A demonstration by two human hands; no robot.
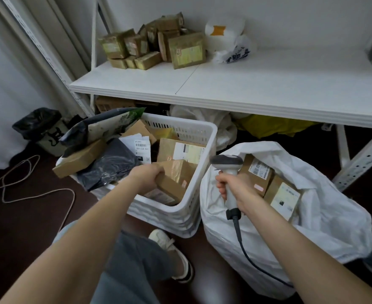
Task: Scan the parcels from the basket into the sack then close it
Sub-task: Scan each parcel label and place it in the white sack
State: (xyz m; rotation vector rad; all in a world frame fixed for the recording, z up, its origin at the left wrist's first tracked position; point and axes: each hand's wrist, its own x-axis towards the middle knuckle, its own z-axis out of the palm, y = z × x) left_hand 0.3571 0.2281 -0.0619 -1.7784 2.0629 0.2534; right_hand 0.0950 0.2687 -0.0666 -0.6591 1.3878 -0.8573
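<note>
As left grip (148, 177) clasps parcel (176, 172) in basket (211, 132), right grip (233, 189) holds scanner (226, 161) over sack (325, 216)

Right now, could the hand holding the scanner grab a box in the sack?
Likely reach, yes, but not grab: the right hand is full, gripping the scanner. The sack is open and its boxes lie uncovered right beside it.

Slotted white plastic basket (193, 130), matt brown cardboard parcels (176, 172), crinkly woven-looking white sack (334, 205), glossy black polybag (108, 167).
</note>
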